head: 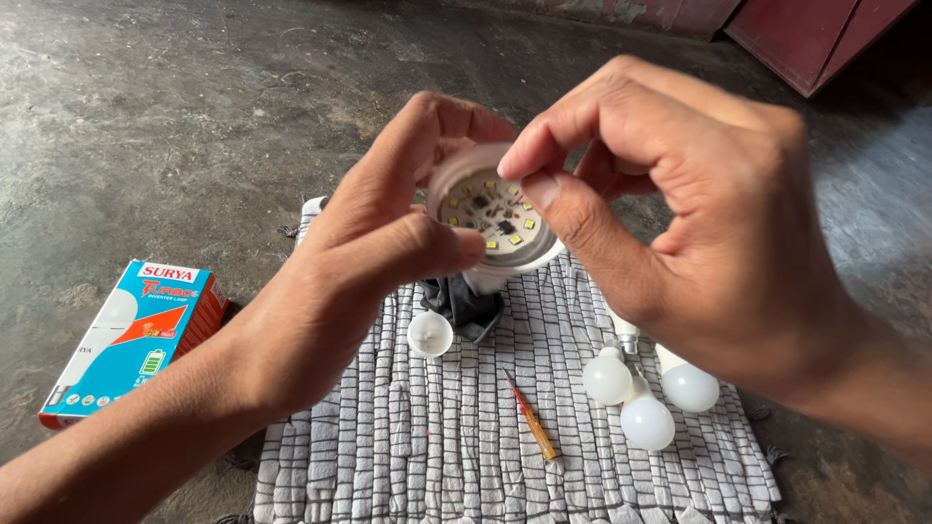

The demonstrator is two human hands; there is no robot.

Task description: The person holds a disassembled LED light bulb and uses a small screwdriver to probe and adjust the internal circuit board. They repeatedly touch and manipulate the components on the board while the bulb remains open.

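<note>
Both hands (pixel 544 243) grip a round white plastic bulb housing (pixel 495 218).

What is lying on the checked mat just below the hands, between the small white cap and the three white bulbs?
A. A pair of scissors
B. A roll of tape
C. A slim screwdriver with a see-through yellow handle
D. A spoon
C: a slim screwdriver with a clear yellowish handle lies on the checked mat, right of the small white cap and left of the three white bulbs.
</note>
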